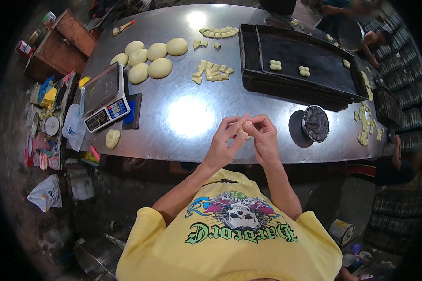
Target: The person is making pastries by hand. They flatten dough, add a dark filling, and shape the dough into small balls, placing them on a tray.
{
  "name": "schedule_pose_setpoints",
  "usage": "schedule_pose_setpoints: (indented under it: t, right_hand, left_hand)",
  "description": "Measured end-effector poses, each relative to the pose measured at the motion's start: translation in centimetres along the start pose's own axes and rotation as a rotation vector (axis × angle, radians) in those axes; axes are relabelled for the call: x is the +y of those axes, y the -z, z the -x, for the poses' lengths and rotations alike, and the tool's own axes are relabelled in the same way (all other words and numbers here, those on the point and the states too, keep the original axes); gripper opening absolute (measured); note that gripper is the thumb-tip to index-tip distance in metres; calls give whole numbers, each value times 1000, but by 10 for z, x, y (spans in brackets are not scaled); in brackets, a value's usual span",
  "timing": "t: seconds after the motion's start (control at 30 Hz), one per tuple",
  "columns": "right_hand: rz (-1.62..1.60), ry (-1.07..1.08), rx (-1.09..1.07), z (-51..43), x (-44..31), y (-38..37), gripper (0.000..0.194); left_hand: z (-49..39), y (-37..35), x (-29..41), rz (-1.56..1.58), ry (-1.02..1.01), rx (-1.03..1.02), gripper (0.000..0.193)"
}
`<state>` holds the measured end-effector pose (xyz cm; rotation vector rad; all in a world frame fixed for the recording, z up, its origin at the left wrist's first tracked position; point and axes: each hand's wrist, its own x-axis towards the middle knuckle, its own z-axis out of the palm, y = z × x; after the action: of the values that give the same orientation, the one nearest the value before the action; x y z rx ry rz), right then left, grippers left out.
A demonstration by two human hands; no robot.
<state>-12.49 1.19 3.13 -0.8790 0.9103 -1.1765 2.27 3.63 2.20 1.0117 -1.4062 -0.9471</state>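
My left hand and my right hand meet over the table's near edge, fingertips together on a small piece of pale dough, mostly hidden by the fingers. To the right stands a round bowl of dark filling. Beyond my hands lie cut dough pieces, with a curved row of more pieces farther back. Large smooth dough balls sit at the back left. A black baking tray at the back right holds small clusters of dough balls.
On the left of the metal table are a digital scale, a dough lump and a brush. Flattened dough pieces lie at the right edge. Other people are at the far right. A cluttered side shelf stands left.
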Motion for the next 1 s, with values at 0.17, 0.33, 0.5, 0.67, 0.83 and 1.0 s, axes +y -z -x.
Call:
schedule_pose_setpoints:
  t: [0.17, 0.33, 0.5, 0.67, 0.83, 1.0]
  right_hand:
    - [491, 373, 59, 14, 10, -20, 12]
    - [954, 663, 24, 8, -1, -22, 14]
    - [422, -62, -78, -28, -23, 0, 24]
    - [658, -167, 64, -56, 8, 20, 18]
    - [839, 201, -225, -32, 38, 68, 25]
    - [621, -307, 55, -32, 80, 134, 34]
  left_hand:
    - [-4, 7, -4, 286, 327, 96, 33]
    - [-10, 7, -9, 212, 393, 26, 73]
    - [-18, -15, -26, 353, 392, -73, 99]
    - [-32, -21, -60, 605, 738, -97, 108]
    - [-22, -13, -71, 613, 1098, -251, 96]
    - [-23, 2, -117, 174, 1063, -177, 64]
